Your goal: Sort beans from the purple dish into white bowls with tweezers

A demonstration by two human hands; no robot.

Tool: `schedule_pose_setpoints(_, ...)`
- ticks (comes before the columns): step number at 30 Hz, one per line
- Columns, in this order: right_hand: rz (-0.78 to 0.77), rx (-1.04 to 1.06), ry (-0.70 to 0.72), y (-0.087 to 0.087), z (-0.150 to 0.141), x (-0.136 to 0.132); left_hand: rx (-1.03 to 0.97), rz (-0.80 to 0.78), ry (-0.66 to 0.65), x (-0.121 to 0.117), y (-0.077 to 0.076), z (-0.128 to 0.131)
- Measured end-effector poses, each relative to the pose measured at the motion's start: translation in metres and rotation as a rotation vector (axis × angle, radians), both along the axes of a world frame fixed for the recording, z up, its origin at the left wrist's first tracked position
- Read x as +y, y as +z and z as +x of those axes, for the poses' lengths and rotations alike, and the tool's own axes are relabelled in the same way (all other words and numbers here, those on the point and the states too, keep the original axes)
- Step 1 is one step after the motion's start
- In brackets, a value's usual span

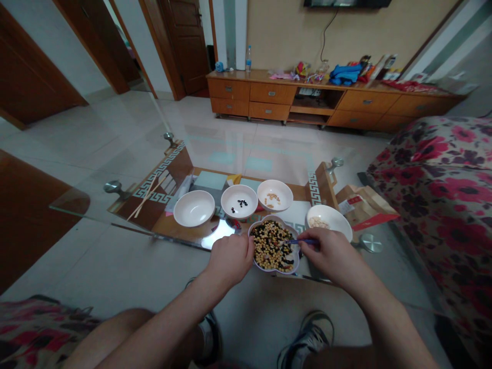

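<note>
A flower-shaped bowl near the front edge of the glass table holds a mix of yellow and black beans with some paler pieces. My left hand is closed at its left rim, gripping it. Between the fingers of my right hand is a thin blue utensil, its tip down among the beans; its exact kind is unclear. Behind stand a white bowl with several black beans, another with yellow beans, and one at right with pale beans. The left white bowl shows nothing inside.
Wooden chopsticks lie at the table's left. A brown paper bag is at the right, beside a flower-patterned sofa. Across the room a long wooden cabinet carries a bottle and assorted items.
</note>
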State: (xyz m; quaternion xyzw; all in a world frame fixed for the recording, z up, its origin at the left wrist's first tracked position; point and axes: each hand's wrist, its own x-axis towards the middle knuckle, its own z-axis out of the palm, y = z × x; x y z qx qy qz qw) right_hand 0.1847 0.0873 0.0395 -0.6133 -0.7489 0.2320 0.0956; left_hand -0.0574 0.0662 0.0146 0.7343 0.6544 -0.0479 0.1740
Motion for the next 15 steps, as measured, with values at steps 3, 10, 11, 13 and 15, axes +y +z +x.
schedule_pose_setpoints(3,-0.014,-0.004,0.022,-0.0013,-0.0017,-0.0001,0.002,-0.013,0.005,0.0002,0.0009,0.0000)
schedule_pose_setpoints(10,0.024,-0.003,0.026,-0.0020,-0.0046,-0.0013,0.003,-0.023,0.008,0.0008,-0.0004,0.0007)
schedule_pose_setpoints(11,0.025,-0.004,0.027,-0.0016,-0.0052,-0.0014,0.003,-0.025,0.008,0.0008,-0.0006,0.0008)
schedule_pose_setpoints(13,0.025,-0.002,0.034,-0.0008,-0.0061,-0.0014,0.002,-0.022,0.008,0.0008,-0.0008,0.0007)
schedule_pose_setpoints(15,0.017,0.008,0.045,-0.0003,-0.0068,-0.0012,0.000,-0.009,0.007,0.0006,-0.0009,0.0006)
